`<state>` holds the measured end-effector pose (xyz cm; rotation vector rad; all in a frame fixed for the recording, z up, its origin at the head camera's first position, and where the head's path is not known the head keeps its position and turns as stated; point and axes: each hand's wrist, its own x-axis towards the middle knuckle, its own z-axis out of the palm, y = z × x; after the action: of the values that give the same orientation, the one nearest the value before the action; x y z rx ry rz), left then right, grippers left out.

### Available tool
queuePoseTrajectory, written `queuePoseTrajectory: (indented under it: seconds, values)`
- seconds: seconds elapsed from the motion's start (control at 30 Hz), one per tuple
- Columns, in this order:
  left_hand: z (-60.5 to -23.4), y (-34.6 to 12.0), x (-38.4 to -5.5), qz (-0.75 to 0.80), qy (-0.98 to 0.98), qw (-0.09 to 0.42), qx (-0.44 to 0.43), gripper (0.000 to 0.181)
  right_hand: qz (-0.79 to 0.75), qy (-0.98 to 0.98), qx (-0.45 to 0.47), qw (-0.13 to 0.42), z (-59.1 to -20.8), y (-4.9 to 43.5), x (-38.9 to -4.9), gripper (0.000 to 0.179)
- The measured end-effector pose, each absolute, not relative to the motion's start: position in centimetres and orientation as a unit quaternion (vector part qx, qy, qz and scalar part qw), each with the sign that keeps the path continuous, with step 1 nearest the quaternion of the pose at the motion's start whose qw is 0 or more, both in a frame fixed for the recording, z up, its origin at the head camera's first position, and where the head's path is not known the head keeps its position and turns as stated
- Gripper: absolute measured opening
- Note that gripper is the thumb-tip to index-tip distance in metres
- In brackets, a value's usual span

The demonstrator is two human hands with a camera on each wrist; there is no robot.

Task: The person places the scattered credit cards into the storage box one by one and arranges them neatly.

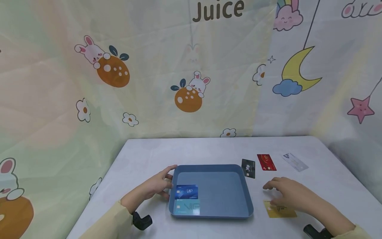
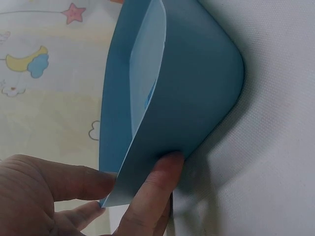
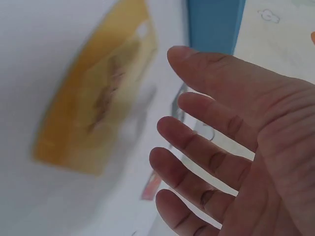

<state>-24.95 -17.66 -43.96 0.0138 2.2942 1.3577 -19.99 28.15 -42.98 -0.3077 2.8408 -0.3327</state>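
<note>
A blue tray (image 1: pixel 221 186) holds a dark blue VIP card (image 1: pixel 187 192) and a light teal VIP card (image 1: pixel 187 206), one below the other at its left. My left hand (image 1: pixel 156 184) holds the tray's left side; in the left wrist view one fingertip (image 2: pixel 106 184) is at the rim and another presses the outer wall. Above a gold card (image 1: pixel 283 212) on the table hovers my right hand (image 1: pixel 290 194), fingers spread and slightly bent. The right wrist view shows the gold card (image 3: pixel 96 98) blurred, apart from the fingers, with nothing in the hand.
Beyond the right hand lie a black VIP card (image 1: pixel 248 168) by the tray's upper right corner, a red card (image 1: pixel 266 162) and a pale silver card (image 1: pixel 295 162). A white cloth covers the table (image 1: pixel 158 149). Behind it hangs a printed curtain (image 1: pixel 155 99).
</note>
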Motion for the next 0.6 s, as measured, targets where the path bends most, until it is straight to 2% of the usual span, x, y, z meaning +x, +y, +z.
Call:
queuePoseTrajectory:
  seconds: [0.2,0.6]
  values:
    - [-43.8,-17.5,-24.8,0.494,0.838,0.233,0.008,0.084,-0.122,0.977,-0.095,0.146,-44.6,30.3,-19.2,0.044]
    - [-43.7,-17.4,-25.0,0.491,0.838,0.236,-0.003,0.085,-0.126,0.98,-0.072,0.133,-46.2,34.0,-17.3,0.051]
